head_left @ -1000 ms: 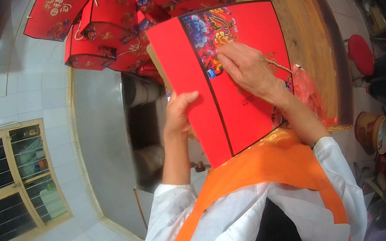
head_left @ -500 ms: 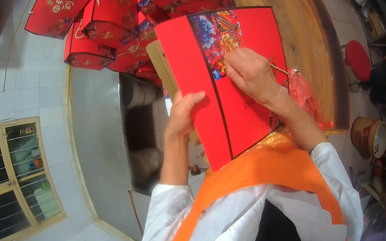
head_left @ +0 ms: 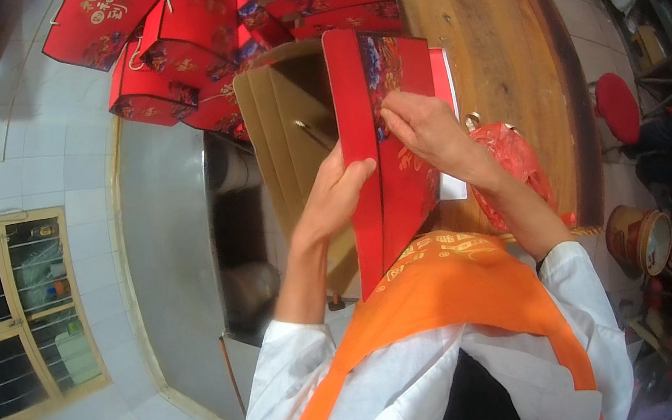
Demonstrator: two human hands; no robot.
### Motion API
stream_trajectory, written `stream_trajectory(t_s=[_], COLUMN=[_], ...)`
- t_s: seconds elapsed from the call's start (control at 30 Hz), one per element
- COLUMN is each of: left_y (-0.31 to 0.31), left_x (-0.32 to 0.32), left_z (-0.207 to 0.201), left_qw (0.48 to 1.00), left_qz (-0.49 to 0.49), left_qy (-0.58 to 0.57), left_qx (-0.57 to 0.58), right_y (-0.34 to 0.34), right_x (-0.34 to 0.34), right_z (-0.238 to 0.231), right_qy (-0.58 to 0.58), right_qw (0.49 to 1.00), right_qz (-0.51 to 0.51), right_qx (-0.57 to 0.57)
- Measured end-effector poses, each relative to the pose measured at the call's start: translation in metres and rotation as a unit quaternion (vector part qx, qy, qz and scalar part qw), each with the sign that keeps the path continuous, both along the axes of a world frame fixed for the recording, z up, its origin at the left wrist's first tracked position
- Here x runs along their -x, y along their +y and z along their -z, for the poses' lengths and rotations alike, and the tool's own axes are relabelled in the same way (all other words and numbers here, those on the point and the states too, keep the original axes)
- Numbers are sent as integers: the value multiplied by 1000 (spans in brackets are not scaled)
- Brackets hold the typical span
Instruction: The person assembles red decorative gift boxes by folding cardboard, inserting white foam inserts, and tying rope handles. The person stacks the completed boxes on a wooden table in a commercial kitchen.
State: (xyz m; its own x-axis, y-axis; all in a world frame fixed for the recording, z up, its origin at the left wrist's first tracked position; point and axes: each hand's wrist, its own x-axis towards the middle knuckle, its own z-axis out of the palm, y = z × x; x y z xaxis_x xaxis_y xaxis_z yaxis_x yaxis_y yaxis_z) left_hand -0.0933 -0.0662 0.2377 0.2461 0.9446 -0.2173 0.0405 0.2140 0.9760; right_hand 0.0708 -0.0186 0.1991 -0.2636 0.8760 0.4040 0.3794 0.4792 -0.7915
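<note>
A flat red gift-box piece point(head_left: 353, 96) with a dark line and a flowered strip stands tilted in front of my apron. My left hand point(head_left: 335, 193) grips its left side, thumb lying on the red face. Against the flowered strip, my right hand point(head_left: 427, 124) is closed with its fingertips pinched together. Whatever lies between those fingertips is too small or hidden to make out. Behind the red piece is an open cardboard carton point(head_left: 266, 125), partly covered by it. Part of a red-and-white flat piece point(head_left: 454, 185) shows on the wooden table past my right hand.
Several red gift boxes point(head_left: 196, 36) with cord handles are piled at the far left. On the wooden table point(head_left: 505, 40) a red plastic bag point(head_left: 518, 163) lies beside my right forearm. A grey metal surface point(head_left: 167, 259) is at left; a red stool point(head_left: 617, 97) stands at right.
The red piece has turned so its face looks narrower and has shifted slightly right. More of the carton and the red-and-white piece now shows. Both hands moved with it, the right one slightly lower.
</note>
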Motion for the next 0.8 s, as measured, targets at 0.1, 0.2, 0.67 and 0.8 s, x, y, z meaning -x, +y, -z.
stream_trajectory(t_s=[0.1, 0.2, 0.67, 0.8], left_y=[9, 17, 74, 76], left_x=[-6, -4, -59, -70], left_z=[14, 49, 158, 171], left_qw=[999, 998, 925, 931], left_qz=[18, 21, -157, -247], left_qy=[31, 23, -249, -179], left_qx=[16, 55, 240, 201], right_y=[9, 21, 36, 31], right_x=[-2, -3, -25, -26], right_z=[40, 67, 137, 139], right_qy=[17, 55, 50, 6], right_qw=[998, 961, 963, 980], right_qz=[-9, -15, 51, 71], right_qx=[62, 270, 260, 183])
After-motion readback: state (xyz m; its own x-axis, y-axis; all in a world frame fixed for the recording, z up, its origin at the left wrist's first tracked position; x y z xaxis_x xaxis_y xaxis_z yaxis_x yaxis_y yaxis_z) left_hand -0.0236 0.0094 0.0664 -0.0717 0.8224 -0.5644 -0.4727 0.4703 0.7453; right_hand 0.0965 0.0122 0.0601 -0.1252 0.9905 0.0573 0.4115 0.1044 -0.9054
